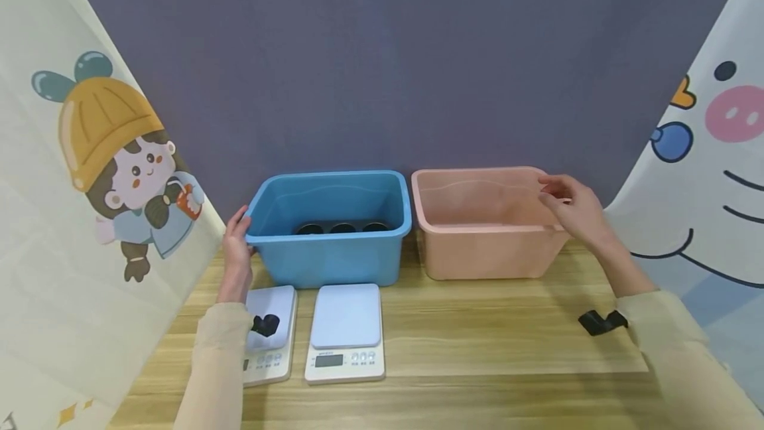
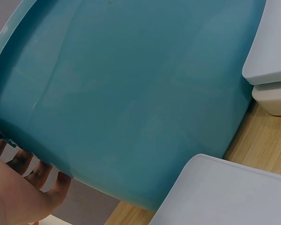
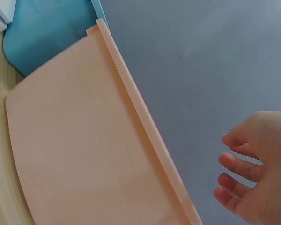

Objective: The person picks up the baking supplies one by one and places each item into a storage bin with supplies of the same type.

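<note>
Blue bin (image 1: 331, 261), left hand (image 1: 237, 254) extended alongside

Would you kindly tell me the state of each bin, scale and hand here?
Blue bin: upright, open-topped, with dark round things inside.
Pink bin: upright, open-topped, its floor partly hidden.
Left scale: lying flat, partly covered from view.
Right scale: lying flat, screen unreadable.
Left hand: touching blue bin's left end.
Right hand: fingers loosely curled, holding nothing visible.
</note>
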The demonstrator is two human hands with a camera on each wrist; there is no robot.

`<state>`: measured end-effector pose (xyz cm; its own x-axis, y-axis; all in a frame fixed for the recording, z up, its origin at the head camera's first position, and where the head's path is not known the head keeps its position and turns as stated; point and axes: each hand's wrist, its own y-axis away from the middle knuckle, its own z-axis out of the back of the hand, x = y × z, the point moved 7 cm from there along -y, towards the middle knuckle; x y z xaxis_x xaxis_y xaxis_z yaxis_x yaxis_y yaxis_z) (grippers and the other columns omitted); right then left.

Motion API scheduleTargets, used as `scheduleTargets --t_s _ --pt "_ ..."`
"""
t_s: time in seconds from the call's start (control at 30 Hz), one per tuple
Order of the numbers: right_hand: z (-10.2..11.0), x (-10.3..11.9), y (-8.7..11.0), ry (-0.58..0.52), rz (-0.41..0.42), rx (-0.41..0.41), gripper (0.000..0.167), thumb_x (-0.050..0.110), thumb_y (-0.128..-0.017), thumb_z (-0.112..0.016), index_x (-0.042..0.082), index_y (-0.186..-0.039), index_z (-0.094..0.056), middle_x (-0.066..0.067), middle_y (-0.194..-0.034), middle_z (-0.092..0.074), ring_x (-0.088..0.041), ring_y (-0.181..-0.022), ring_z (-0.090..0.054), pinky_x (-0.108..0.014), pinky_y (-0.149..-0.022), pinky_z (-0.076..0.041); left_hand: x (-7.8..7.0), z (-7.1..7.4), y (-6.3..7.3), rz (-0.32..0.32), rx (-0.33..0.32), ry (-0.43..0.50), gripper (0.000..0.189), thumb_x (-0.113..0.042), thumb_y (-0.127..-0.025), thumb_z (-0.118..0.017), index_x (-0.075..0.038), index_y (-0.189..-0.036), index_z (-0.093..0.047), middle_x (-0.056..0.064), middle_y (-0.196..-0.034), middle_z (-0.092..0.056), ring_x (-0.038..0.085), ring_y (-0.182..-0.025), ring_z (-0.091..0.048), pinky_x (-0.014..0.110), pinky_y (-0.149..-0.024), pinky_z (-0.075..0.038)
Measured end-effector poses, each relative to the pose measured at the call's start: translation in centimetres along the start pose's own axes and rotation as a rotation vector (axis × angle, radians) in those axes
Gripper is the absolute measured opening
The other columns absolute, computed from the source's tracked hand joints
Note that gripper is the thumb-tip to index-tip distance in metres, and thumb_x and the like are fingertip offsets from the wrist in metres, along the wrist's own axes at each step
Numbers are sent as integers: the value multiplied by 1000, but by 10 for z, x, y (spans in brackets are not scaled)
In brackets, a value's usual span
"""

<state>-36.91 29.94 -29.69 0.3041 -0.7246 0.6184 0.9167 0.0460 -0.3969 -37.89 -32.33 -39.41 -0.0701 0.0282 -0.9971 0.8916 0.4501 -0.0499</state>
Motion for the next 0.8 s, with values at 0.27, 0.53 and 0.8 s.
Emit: scheduleTargets --t_s 0.27,0.53,0.8 --pt "9 -19 6 31 -23 -9 54 41 -103 -47 4 -141 -49 -20 -124 -57 -9 -102 -48 -24 -85 -37 -2 2 0 -6 8 11 52 -39 -105 -37 -25 -155 -34 4 -164 -26 30 -149 -26 57 -119 -20" --pt "13 -36 12 58 -61 -7 55 39 -104 -46 -2 -139 -48 -26 -124 -54 -41 -113 -51 -29 -83 -37 -1 2 1 -3 0 0 51 -39 -106 -36 -26 -155 -35 3 -164 -26 31 -149 -26 57 -119 -20" --pt "15 -49 19 105 -50 -24 49 31 -103 -49 -6 -134 -52 -30 -124 -51 -41 -106 -47 -39 -80 -40 -2 1 1 -13 6 -14 52 -41 -105 -36 -26 -155 -35 3 -164 -26 30 -149 -24 58 -119 -18"
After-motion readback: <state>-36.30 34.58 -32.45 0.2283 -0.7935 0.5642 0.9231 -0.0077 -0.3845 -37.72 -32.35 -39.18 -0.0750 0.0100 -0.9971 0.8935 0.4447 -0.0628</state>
